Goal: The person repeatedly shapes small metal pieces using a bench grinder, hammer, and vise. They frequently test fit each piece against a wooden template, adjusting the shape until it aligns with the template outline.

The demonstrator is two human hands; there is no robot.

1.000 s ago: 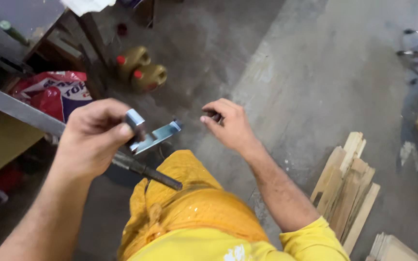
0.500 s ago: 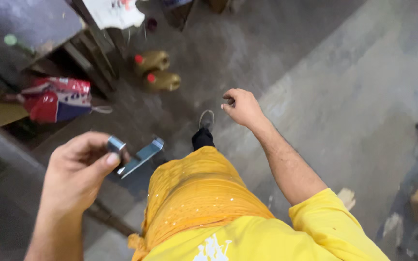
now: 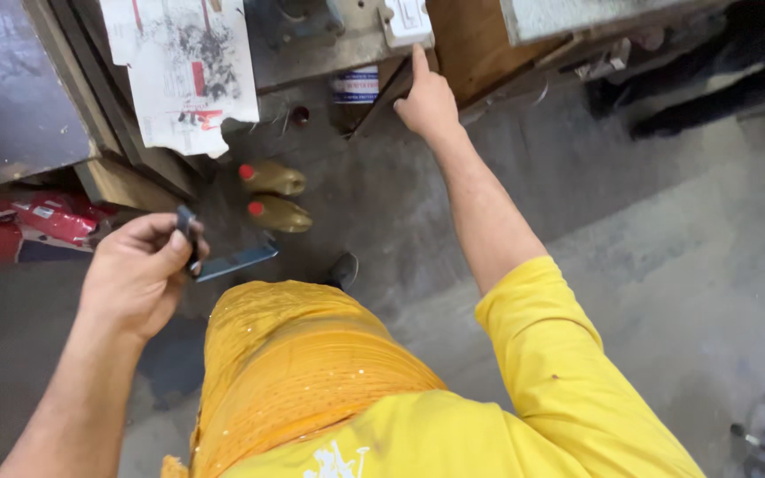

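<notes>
My left hand (image 3: 139, 270) grips a small flat metal bracket (image 3: 234, 261), its blue-grey blade sticking out to the right over the grey floor. My right hand (image 3: 427, 97) is stretched far forward, index finger pointing up and touching a white switch plate (image 3: 407, 19) on the front of a workbench. The other fingers of that hand are curled, with nothing seen in them. My yellow sleeve and orange-yellow clothing fill the bottom of the view.
Two yellow bottles with red caps (image 3: 272, 179) lie on the floor below the bench. A stained paper sheet (image 3: 183, 71) hangs from the bench edge. A red bag (image 3: 55, 217) sits at left. A can with a white and blue label (image 3: 353, 86) stands under the bench.
The view has swung up toward the bench. My right hand rose from beside my leg and reached out to the switch plate. My left hand kept the bracket.
</notes>
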